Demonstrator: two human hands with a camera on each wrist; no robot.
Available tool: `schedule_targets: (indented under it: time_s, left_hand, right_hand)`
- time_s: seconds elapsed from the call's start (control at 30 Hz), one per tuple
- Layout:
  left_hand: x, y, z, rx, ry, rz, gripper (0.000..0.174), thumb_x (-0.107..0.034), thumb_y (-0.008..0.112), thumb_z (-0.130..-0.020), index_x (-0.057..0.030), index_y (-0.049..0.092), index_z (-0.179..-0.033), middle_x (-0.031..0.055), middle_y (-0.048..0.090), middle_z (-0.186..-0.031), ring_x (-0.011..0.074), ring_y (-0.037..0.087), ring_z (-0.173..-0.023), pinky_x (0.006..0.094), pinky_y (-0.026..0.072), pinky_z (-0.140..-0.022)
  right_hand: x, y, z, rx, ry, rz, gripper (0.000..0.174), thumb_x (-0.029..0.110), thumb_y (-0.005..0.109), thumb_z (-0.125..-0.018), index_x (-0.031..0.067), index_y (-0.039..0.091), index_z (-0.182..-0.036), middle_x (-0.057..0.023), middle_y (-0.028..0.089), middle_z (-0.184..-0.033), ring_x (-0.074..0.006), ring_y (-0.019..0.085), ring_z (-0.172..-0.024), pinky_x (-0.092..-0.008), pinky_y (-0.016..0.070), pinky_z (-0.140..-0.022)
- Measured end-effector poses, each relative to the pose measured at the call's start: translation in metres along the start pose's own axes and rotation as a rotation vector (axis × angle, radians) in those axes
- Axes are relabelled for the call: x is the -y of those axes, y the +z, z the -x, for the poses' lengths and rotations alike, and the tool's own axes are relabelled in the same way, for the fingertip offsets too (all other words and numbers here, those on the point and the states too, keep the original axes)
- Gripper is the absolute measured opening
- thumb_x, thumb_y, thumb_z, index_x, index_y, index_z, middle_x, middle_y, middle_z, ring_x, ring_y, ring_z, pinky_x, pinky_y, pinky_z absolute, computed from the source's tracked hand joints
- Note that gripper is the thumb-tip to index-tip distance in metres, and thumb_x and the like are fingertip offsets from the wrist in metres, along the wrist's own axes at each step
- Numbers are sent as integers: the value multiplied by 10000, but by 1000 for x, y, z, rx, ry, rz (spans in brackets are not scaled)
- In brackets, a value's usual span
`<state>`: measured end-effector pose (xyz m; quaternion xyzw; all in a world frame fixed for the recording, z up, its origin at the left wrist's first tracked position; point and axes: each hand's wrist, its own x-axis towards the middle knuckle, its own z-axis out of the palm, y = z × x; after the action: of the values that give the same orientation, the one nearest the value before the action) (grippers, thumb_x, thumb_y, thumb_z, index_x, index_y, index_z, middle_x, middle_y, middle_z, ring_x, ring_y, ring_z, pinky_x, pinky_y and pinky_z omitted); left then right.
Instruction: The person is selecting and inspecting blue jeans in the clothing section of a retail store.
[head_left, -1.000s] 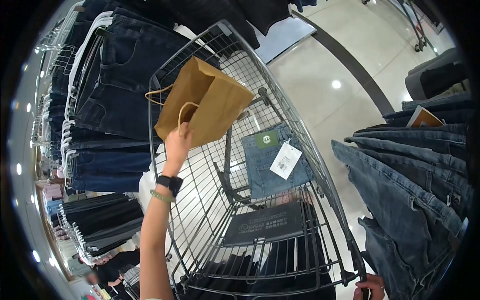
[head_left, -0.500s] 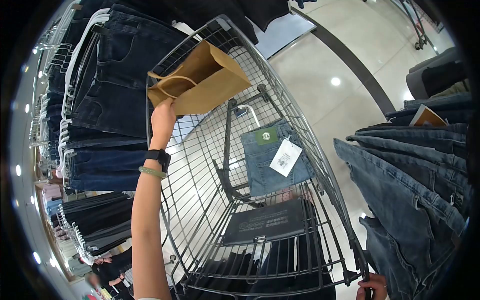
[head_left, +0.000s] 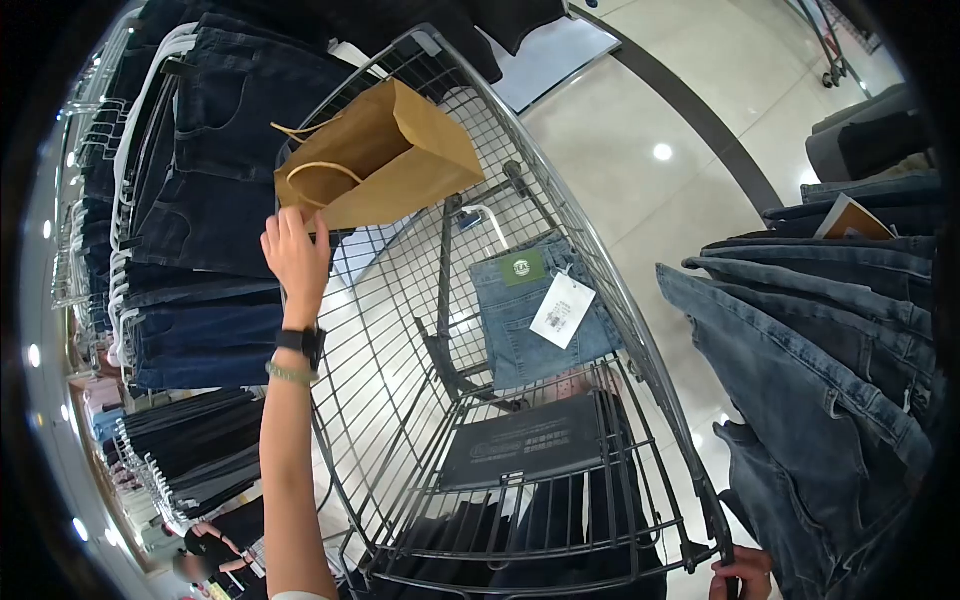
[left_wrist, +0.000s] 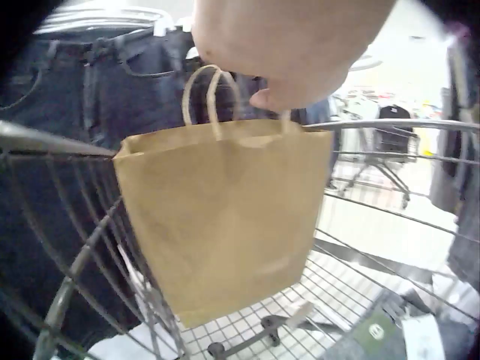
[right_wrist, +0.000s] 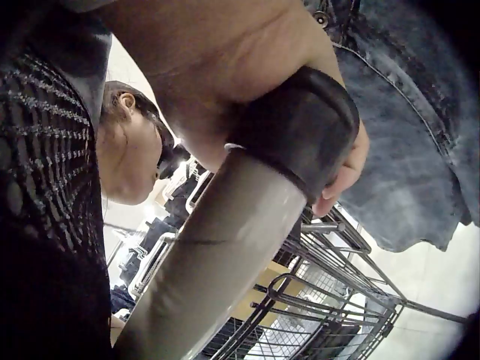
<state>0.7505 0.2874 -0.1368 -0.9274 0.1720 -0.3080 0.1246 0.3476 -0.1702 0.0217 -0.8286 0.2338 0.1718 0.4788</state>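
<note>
A brown paper bag (head_left: 420, 180) with twisted handles leans inside the wire shopping cart (head_left: 400, 350), its top gaping. My left hand (head_left: 297, 255) is at the bag's near edge, fingers loosely extended and fingertips right by a handle. From the left wrist, the same hand (left_wrist: 292, 49) hangs over the bag's top, with a handle loop (left_wrist: 214, 94) standing up beside the thumb. My right hand (head_left: 742, 575) grips the cart handle (right_wrist: 300, 127) near its black end. Folded blue jeans (head_left: 540, 330) with a green label and white tag lie in the cart on a hanger.
Dark jeans (head_left: 215, 130) hang on a rack along the cart's left side. Another row of blue jeans (head_left: 810, 350) hangs close on the right. A dark panel (head_left: 525, 440) sits in the cart's near end. A person (head_left: 215, 550) is at the lower left.
The bag has tipped and shifted left and toward the cart's far end. My left hand moved left with it, and its fingers have loosened from the handle. My right hand stays on the cart handle.
</note>
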Motion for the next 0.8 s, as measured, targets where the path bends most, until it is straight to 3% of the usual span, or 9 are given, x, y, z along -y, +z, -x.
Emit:
schedule_targets:
  time_s: [0.2, 0.33, 0.4, 0.47, 0.53, 0.6, 0.67, 0.73, 0.8]
  left_hand:
    - [-81, -15, 28, 299, 553, 375, 209, -78, 638, -706, -73, 562, -900, 60, 517, -823, 245, 523, -825, 371, 413, -730]
    - [-118, 54, 47, 485, 405, 479, 372, -119, 677, -703, -57, 560, -1050, 94, 553, -974, 280, 536, -930, 401, 440, -788]
    - [-130, 105, 76, 804, 174, 790, 585, -208, 752, -696, -70, 507, -1208, 118, 543, -1150, 312, 512, -1092, 428, 447, -906]
    - [-154, 149, 120, 819, 89, 793, 663, -256, 786, -677, -82, 490, -1244, 121, 526, -1212, 319, 489, -1145, 453, 429, -954]
    - [-181, 151, 133, 834, -2, 800, 742, -304, 820, -658, -94, 473, -1280, 123, 510, -1274, 327, 465, -1198, 478, 411, -1002]
    - [-204, 134, 138, 1105, -187, 610, 801, -350, 838, -638, -102, 454, -1296, 144, 452, -1357, 325, 458, -1211, 565, 358, -1034]
    - [-211, 132, 140, 1079, -132, 561, 746, -334, 830, -629, -113, 489, -1255, 141, 525, -1294, 320, 454, -1216, 615, 366, -974]
    - [-207, 126, 133, 1093, 57, 500, 657, -310, 813, -620, -132, 536, -1189, 100, 628, -1131, 312, 507, -1166, 585, 388, -934]
    - [-199, 123, 115, 1228, 57, 516, 685, -305, 797, -616, -95, 532, -1212, 135, 663, -1023, 330, 571, -1074, 558, 384, -924]
  right_hand:
    - [1, 2, -1, -26, -19, 24, 116, 3, 594, -874, 20, 600, -989, -167, 569, -1059, -248, 575, -863, -323, 473, -721]
    - [1, 0, 3, -3, 16, 33, 116, 6, 594, -878, 24, 605, -992, -170, 568, -1082, -242, 578, -883, -319, 476, -728]
    - [5, 0, 4, -3, 69, 23, 112, -7, 590, -882, 20, 601, -991, -177, 567, -1093, -243, 575, -918, -316, 473, -756]
    - [6, 2, 4, -4, 68, -2, 113, -18, 585, -884, 12, 593, -993, -182, 565, -1100, -246, 572, -938, -309, 470, -770]
    - [6, 6, 7, -4, 66, -20, 115, -29, 580, -885, 5, 585, -995, -187, 563, -1107, -249, 570, -958, -301, 467, -785]
    - [7, 10, 10, -50, 101, -36, 119, -50, 566, -888, -9, 569, -1000, -195, 558, -1111, -263, 566, -975, -309, 468, -808]
    - [10, 10, 7, -53, 89, -29, 114, -50, 541, -898, -17, 569, -1004, -203, 544, -1131, -264, 563, -991, -322, 477, -827]
    - [11, 7, 2, -38, 11, 75, 113, -44, 538, -902, -24, 575, -1006, -200, 545, -1136, -265, 561, -1007, -317, 481, -837]
    - [9, 10, 5, -61, 64, 51, 113, -39, 538, -905, -26, 580, -1009, -195, 547, -1130, -269, 560, -1016, -322, 481, -846]
